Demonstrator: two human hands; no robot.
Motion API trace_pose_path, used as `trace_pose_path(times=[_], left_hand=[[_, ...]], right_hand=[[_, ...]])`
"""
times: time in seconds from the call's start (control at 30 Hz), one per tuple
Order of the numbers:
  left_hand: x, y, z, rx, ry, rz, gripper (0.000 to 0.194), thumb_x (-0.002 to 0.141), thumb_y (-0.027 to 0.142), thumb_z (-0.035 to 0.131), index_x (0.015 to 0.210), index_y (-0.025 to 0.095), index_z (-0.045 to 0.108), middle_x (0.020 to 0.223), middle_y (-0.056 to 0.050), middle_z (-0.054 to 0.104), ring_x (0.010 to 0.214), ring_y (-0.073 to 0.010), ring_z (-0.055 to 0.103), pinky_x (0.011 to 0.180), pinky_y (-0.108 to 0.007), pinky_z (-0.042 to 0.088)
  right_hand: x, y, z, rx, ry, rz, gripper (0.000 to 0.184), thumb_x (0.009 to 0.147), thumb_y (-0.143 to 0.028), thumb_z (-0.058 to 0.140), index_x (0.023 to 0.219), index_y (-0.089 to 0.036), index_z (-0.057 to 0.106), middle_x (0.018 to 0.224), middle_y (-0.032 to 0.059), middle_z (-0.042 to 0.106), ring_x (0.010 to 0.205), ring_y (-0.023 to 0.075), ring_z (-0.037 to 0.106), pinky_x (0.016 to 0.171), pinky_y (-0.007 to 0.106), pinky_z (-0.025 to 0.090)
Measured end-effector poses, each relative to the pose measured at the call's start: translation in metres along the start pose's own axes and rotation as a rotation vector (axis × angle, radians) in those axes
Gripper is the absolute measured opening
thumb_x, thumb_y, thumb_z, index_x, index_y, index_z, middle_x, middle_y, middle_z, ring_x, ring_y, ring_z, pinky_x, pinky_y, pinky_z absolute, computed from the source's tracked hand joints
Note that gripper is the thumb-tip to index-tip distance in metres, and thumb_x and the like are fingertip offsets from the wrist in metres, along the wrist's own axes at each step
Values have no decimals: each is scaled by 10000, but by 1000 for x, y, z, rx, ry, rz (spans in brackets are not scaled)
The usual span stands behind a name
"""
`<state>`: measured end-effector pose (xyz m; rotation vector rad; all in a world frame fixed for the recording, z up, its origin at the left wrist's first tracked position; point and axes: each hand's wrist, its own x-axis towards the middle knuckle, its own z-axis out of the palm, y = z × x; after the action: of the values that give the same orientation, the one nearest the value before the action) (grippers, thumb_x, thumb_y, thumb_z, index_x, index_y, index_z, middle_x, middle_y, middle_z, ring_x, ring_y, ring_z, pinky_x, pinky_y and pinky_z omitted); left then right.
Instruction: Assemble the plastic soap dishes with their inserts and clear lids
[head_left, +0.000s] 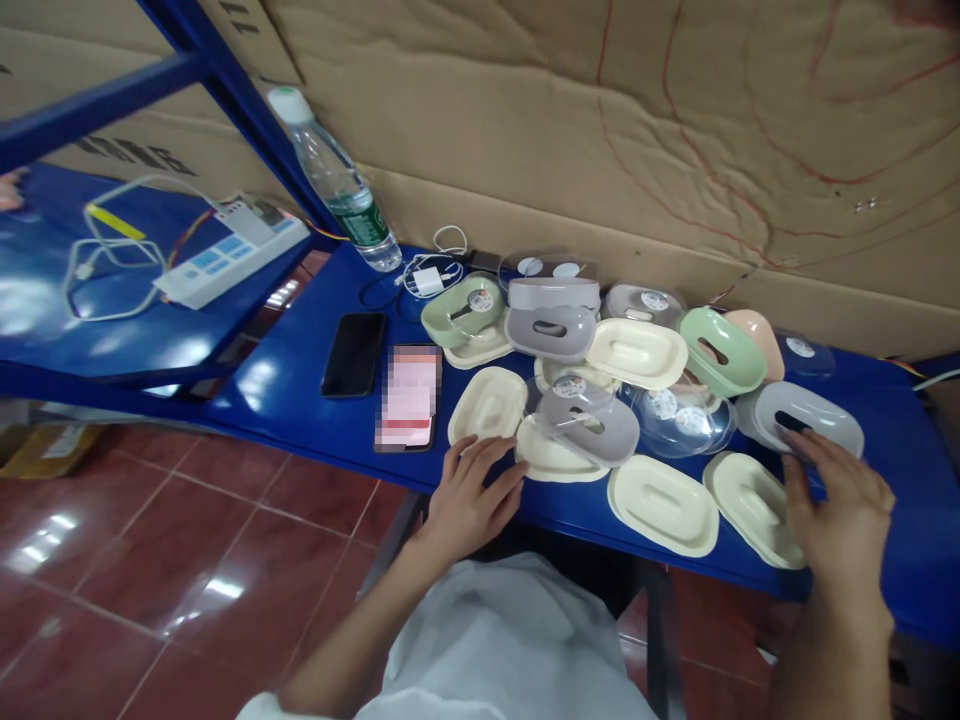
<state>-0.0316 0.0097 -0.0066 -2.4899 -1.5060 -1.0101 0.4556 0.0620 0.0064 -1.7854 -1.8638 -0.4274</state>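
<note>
My left hand (474, 495) lies at the table's front edge with its fingers spread. Its fingertips are by a cream oval plastic tray (487, 405) and another cream tray under a grey slotted oval shell (600, 428). At the right, my right hand (844, 500) has thumb and fingers apart. Its fingertips touch or overlap the near side of a grey slotted shell (821, 415), while the thumb is beside a cream tray (750, 505). Another cream tray (664, 505) lies between my hands. Clear oval lids (686, 425) with round labels are behind it.
Further back are a green slotted shell (724, 350), a peach shell (756, 335) and another green one (457, 310). Left of them lie a black phone (354, 355), a lit phone (409, 398) and a charger (429, 281). A water bottle (341, 190) leans against the blue frame.
</note>
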Motion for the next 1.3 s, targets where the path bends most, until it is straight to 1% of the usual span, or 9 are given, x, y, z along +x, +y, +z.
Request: trace_pose_path(times=[0.2, 0.37, 0.53, 0.63, 0.73, 0.83, 0.97, 1.1, 1.3], left_hand=[[1, -2, -3, -56, 1, -10, 344, 964, 122, 699, 1278, 263, 697, 1355, -119, 713, 1297, -266, 688, 1190, -536, 496], [3, -6, -10, -123, 39, -28, 359, 974, 106, 680, 1301, 253, 676, 1398, -136, 665, 1342, -276, 648, 1173, -534, 510], [2, -6, -13, -72, -34, 0, 357, 1001, 127, 670, 1343, 231, 670, 1445, -168, 639, 1392, -300, 614, 1191, -549, 477], [-1, -8, -18, -50, -58, -3, 353, 1012, 133, 665, 1351, 229, 675, 1452, -169, 640, 1399, -299, 610, 1203, -543, 460], [-5, -13, -25, -13, -33, -57, 341, 1021, 149, 664, 1351, 232, 678, 1473, -166, 642, 1399, -302, 607, 1209, -543, 443], [-8, -15, -30, 13, -110, -81, 328, 1049, 192, 645, 1372, 240, 675, 1454, -133, 686, 1377, -294, 628, 1228, -542, 400], [-7, -10, -29, -21, -236, -10, 314, 1086, 218, 600, 1388, 257, 677, 1463, -96, 704, 1354, -272, 653, 1226, -534, 371], [6, -11, -26, -54, -171, -2, 325, 1081, 208, 601, 1395, 244, 677, 1491, -130, 678, 1325, -265, 666, 1140, -478, 462], [26, -39, -41, 98, -10, -58, 295, 1054, 218, 650, 1345, 234, 691, 1447, -149, 697, 1287, -301, 680, 1068, -482, 487]], right_hand=[[-41, -29, -30, 130, -17, -12, 379, 1023, -406, 626, 1368, -286, 725, 1392, 114, 752, 1326, 369, 704, 1157, 563, 511], [-76, -49, -26, 144, -149, -113, 322, 1077, -407, 615, 1305, -224, 750, 1383, 114, 756, 1297, 334, 710, 1163, 546, 485], [-67, -51, -16, 162, -107, -149, 301, 1074, -363, 645, 1325, -229, 743, 1374, 127, 761, 1299, 339, 711, 1164, 528, 481], [-63, -74, -17, 207, -56, -180, 310, 1079, -294, 613, 1364, -233, 718, 1403, 131, 744, 1328, 346, 692, 1164, 530, 467], [-70, -106, -19, 294, -136, -328, 347, 1077, -298, 616, 1414, -247, 685, 1433, 129, 728, 1321, 334, 693, 1152, 508, 459], [-76, -120, -21, 285, -253, -490, 359, 1075, -290, 652, 1433, -284, 675, 1465, 98, 723, 1311, 303, 706, 1197, 503, 396], [-72, -115, -25, 273, -241, -419, 321, 1091, -260, 606, 1400, -276, 690, 1466, 91, 722, 1366, 309, 677, 1227, 526, 353], [-68, -134, -25, 353, -194, -331, 271, 1069, -207, 604, 1318, -244, 705, 1433, 117, 720, 1397, 316, 649, 1214, 529, 387], [-65, -189, -9, 505, -146, -389, 282, 1038, -134, 647, 1292, -238, 711, 1393, 117, 731, 1355, 299, 669, 1187, 529, 453]])
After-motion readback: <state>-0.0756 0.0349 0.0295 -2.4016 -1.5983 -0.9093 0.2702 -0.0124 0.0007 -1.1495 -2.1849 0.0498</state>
